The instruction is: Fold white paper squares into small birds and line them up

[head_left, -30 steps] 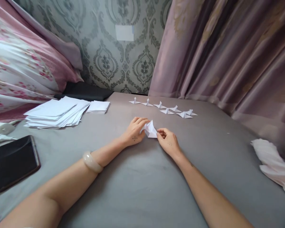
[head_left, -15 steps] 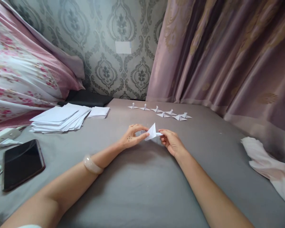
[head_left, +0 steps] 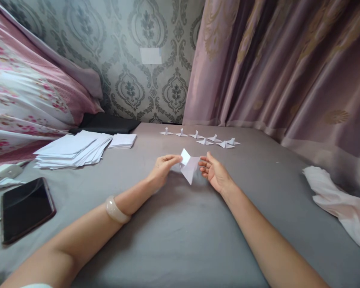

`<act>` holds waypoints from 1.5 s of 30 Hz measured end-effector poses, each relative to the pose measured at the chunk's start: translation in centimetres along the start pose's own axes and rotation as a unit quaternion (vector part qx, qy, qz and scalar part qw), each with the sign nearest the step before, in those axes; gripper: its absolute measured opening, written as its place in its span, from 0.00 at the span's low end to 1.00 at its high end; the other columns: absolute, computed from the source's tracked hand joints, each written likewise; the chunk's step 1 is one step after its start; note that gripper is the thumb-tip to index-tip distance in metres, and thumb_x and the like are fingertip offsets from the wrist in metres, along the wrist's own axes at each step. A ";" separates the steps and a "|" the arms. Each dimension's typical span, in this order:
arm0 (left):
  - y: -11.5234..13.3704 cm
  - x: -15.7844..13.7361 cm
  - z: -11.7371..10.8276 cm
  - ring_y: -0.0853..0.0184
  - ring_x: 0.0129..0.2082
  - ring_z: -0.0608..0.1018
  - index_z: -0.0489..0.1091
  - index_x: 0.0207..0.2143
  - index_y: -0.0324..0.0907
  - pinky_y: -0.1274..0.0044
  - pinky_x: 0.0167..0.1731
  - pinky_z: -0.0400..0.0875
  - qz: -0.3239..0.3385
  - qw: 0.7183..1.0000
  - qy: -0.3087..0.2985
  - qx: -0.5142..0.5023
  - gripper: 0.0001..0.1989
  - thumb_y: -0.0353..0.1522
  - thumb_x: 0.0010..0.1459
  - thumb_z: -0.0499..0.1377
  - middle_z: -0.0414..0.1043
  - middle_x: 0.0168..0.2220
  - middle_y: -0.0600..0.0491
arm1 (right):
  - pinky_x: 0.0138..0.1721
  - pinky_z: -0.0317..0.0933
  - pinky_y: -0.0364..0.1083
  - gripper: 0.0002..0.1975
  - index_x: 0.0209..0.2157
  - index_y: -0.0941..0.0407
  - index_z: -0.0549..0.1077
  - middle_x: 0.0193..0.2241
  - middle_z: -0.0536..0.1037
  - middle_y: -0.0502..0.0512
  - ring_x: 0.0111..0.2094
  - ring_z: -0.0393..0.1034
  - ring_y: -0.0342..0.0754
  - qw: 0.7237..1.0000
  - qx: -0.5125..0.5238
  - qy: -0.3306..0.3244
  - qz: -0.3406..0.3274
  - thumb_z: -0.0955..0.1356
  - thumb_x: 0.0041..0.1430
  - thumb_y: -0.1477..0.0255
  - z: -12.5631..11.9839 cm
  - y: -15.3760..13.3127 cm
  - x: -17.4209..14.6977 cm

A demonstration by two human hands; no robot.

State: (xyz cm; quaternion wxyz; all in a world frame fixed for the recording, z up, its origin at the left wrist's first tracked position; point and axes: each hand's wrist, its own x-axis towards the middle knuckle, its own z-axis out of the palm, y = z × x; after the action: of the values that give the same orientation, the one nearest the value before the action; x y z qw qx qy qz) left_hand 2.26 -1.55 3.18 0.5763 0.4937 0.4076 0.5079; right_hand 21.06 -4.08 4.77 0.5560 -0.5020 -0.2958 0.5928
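With our left hand (head_left: 161,170) we are pinching the left side of a small folded paper (head_left: 190,166) between thumb and fingertips, which are pressing together on it. The folded paper is hanging between our two hands, just above the grey sheet (head_left: 180,240), with one point reaching up past the left fingertips and another pointing down below them. Our right hand (head_left: 216,174) is hovering at the other side, its fingers curling loosely and standing a little apart; their tips are coming level with the paper's right corner, and we cannot tell whether they are touching it.

Beyond the right fingertips, seven white paper figures (head_left: 225,145) are standing in a loose slanting group. Beyond and to the left of the left fingers, a small paper stack (head_left: 123,141) is lying just beside a larger paper stack (head_left: 75,150), whose sheets are fanning out unevenly. A dark-screened phone (head_left: 28,210) is resting well to the left of those fingers, with a white power strip (head_left: 3,178) lying just past it. Behind our left fingers, we are wearing a pale bangle (head_left: 117,210) on the forearm. Far to the right of our right fingers, a pale pink cloth (head_left: 339,200) is lying crumpled.
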 end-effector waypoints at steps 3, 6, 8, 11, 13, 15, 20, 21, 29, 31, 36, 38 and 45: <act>-0.3 0.8 -0.2 0.66 0.31 0.74 0.74 0.24 0.39 0.75 0.35 0.63 -0.073 0.991 0.072 -0.088 0.13 0.38 0.38 0.69 0.76 0.29 0.50 | 0.23 0.59 0.39 0.15 0.37 0.57 0.71 0.30 0.77 0.53 0.26 0.71 0.42 0.991 -0.100 0.019 -0.081 0.70 0.53 0.60 0.1 0.6 0.1; -0.5 1.2 -0.4 0.67 0.30 0.74 0.73 0.25 0.38 0.75 0.34 0.63 -0.107 0.977 0.097 -0.154 0.15 0.36 0.35 0.70 0.76 0.29 0.50 | 0.27 0.62 0.41 0.16 0.37 0.56 0.70 0.31 0.78 0.54 0.31 0.73 0.45 0.969 -0.180 0.014 -0.167 0.71 0.52 0.60 0.3 1.6 0.0; -0.7 1.2 -0.5 0.67 0.31 0.74 0.73 0.25 0.38 0.76 0.34 0.62 -0.103 0.974 0.113 -0.165 0.15 0.36 0.34 0.71 0.75 0.29 0.50 | 0.31 0.63 0.43 0.15 0.35 0.56 0.69 0.31 0.78 0.55 0.32 0.73 0.45 0.948 -0.215 0.020 -0.233 0.70 0.53 0.59 0.7 2.0 -0.3; -0.8 1.0 -0.5 0.68 0.31 0.73 0.74 0.25 0.39 0.77 0.34 0.61 -0.061 0.981 0.139 -0.124 0.15 0.38 0.36 0.71 0.75 0.28 0.51 | 0.33 0.63 0.44 0.14 0.33 0.56 0.70 0.29 0.77 0.54 0.31 0.71 0.45 0.908 -0.260 0.061 -0.324 0.68 0.55 0.59 1.2 2.2 -1.1; -0.8 0.7 -0.5 0.68 0.32 0.73 0.75 0.26 0.39 0.77 0.35 0.61 -0.010 0.984 0.157 -0.078 0.14 0.40 0.39 0.70 0.75 0.28 0.52 | 0.33 0.63 0.45 0.14 0.32 0.56 0.70 0.29 0.77 0.54 0.30 0.71 0.45 0.890 -0.284 0.069 -0.349 0.67 0.56 0.58 1.5 2.3 -1.5; -0.8 0.5 -0.4 0.68 0.32 0.72 0.76 0.27 0.39 0.77 0.36 0.62 0.033 0.984 0.167 -0.046 0.14 0.41 0.42 0.68 0.75 0.28 0.52 | 0.33 0.64 0.46 0.14 0.33 0.56 0.71 0.29 0.78 0.54 0.30 0.72 0.46 0.886 -0.309 0.051 -0.343 0.68 0.55 0.58 1.8 2.5 -1.6; -0.8 -0.3 0.2 0.68 0.30 0.73 0.77 0.27 0.39 0.76 0.36 0.65 0.081 0.987 0.137 -0.022 0.14 0.41 0.46 0.67 0.76 0.28 0.53 | 0.39 0.68 0.49 0.19 0.42 0.55 0.71 0.35 0.81 0.57 0.36 0.76 0.50 0.913 -0.308 -0.010 -0.265 0.72 0.50 0.62 2.0 3.4 -1.4; -0.7 -0.5 0.3 0.68 0.30 0.73 0.78 0.28 0.39 0.76 0.36 0.65 0.088 0.988 0.129 -0.018 0.14 0.41 0.46 0.67 0.77 0.28 0.52 | 0.40 0.69 0.49 0.19 0.43 0.55 0.70 0.37 0.81 0.57 0.37 0.77 0.50 0.918 -0.301 -0.012 -0.256 0.71 0.50 0.64 2.0 3.5 -1.4; -0.7 -0.8 0.7 0.68 0.28 0.74 0.78 0.27 0.38 0.77 0.34 0.65 0.080 0.991 0.107 0.024 0.13 0.40 0.48 0.66 0.77 0.27 0.52 | 0.49 0.66 0.52 0.18 0.51 0.55 0.70 0.44 0.81 0.59 0.45 0.76 0.52 0.902 -0.344 -0.018 -0.260 0.66 0.59 0.69 1.5 3.4 -1.1; -0.9 -0.9 0.6 0.69 0.27 0.73 0.78 0.27 0.38 0.78 0.32 0.64 0.082 0.991 0.098 0.048 0.13 0.40 0.48 0.66 0.76 0.26 0.53 | 0.51 0.64 0.53 0.19 0.54 0.55 0.68 0.46 0.80 0.60 0.49 0.74 0.52 0.890 -0.371 -0.026 -0.265 0.63 0.61 0.70 1.4 3.4 -1.2; -1.1 -0.9 0.6 0.70 0.27 0.72 0.77 0.28 0.38 0.78 0.31 0.63 0.089 0.990 0.075 0.085 0.13 0.40 0.50 0.64 0.76 0.26 0.53 | 0.54 0.62 0.53 0.26 0.61 0.54 0.60 0.50 0.77 0.59 0.52 0.72 0.51 0.896 -0.363 -0.074 -0.244 0.62 0.62 0.72 1.6 3.6 -1.3; -1.1 -0.9 0.6 0.69 0.27 0.73 0.77 0.28 0.37 0.78 0.32 0.64 0.088 0.990 0.074 0.085 0.13 0.40 0.50 0.64 0.75 0.26 0.53 | 0.53 0.63 0.52 0.29 0.62 0.53 0.58 0.49 0.78 0.57 0.50 0.73 0.50 0.908 -0.331 -0.092 -0.242 0.64 0.59 0.72 1.6 3.7 -1.2; -1.2 -0.8 0.3 0.70 0.27 0.72 0.76 0.27 0.38 0.79 0.32 0.63 0.082 0.991 0.069 0.084 0.13 0.40 0.49 0.64 0.74 0.24 0.55 | 0.47 0.66 0.50 0.20 0.51 0.51 0.73 0.35 0.82 0.50 0.39 0.77 0.49 0.906 -0.316 -0.059 -0.274 0.67 0.56 0.70 1.2 3.8 -0.6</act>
State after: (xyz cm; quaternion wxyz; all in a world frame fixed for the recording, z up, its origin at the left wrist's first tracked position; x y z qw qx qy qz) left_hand 2.64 -2.33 2.06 0.4597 0.5355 0.4459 0.5506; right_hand 18.46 -5.19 1.84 0.4903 -0.5149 -0.6259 0.3205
